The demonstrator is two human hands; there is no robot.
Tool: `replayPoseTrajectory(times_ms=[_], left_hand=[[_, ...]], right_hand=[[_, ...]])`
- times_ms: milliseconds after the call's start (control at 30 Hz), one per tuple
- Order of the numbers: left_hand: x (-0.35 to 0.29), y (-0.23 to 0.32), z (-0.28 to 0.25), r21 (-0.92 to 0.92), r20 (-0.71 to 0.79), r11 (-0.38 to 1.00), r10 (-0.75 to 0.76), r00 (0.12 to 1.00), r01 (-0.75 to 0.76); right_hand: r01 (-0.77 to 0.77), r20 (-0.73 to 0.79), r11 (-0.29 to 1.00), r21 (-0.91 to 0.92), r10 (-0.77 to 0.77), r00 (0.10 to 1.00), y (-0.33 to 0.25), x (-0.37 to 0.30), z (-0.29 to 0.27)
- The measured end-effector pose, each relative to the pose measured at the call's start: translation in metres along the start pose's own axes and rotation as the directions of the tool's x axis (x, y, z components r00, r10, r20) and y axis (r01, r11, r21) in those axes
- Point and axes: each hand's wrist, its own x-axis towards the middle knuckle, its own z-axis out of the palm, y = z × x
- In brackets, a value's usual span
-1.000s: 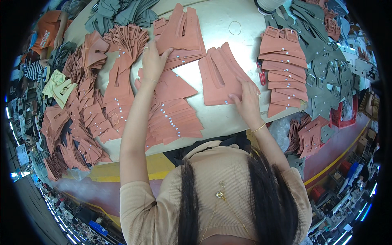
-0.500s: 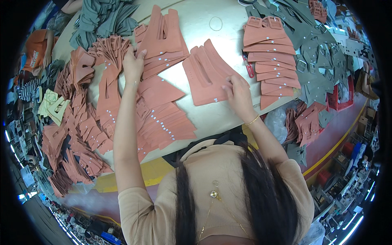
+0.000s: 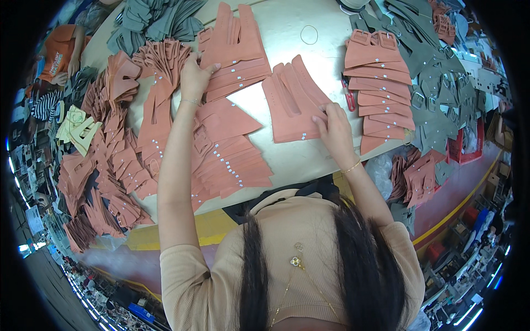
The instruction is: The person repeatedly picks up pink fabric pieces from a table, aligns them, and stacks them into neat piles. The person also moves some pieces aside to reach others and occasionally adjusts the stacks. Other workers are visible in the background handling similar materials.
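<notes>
My right hand (image 3: 337, 131) pinches the right edge of a flat salmon-coloured leather-like cut piece (image 3: 284, 124) that has long slots and a small white label. The piece lies on the pale table, and another layer may be under it. My left hand (image 3: 196, 80) is at the left edge of a stack of similar slotted pieces (image 3: 243, 52), its thumb apart from the fingers. Its fingertips are partly hidden beside a fanned bundle of salmon strips (image 3: 160, 55). Below the left hand, more labelled salmon pieces (image 3: 234, 160) lie overlapped in a fan.
A row of overlapped salmon pieces with buckles (image 3: 381, 83) lies at the right, beside a red tool (image 3: 349, 98). Grey-green pieces are heaped at the far left (image 3: 154, 25) and right (image 3: 428, 83). A rubber band (image 3: 309, 35) rests on the table (image 3: 292, 27). Another person's orange garment (image 3: 58, 49) shows at left.
The whole view has shifted, so the table's things sit further right in the picture. My left thumb has come slightly over the stack's edge. My right hand keeps its pinch on the slotted piece.
</notes>
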Motion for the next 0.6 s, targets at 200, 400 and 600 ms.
replayPoseTrajectory(times_ms=[200,400,600], left_hand=[[-0.004,0.009,0.004,0.087,-0.063,0.996,0.022,0.998,-0.016],[-0.007,0.011,0.003,0.024,-0.101,0.999,0.044,0.994,-0.042],[-0.011,0.019,0.003,0.140,-0.051,0.990,0.010,0.999,-0.002]], right_hand=[[0.033,-0.035,0.999,-0.037,-0.034,0.999,-0.002,0.000,0.001],[-0.024,-0.031,0.999,0.041,0.025,0.999,0.002,0.011,0.008],[-0.069,0.105,0.997,-0.034,0.072,0.992,-0.002,0.029,0.006]])
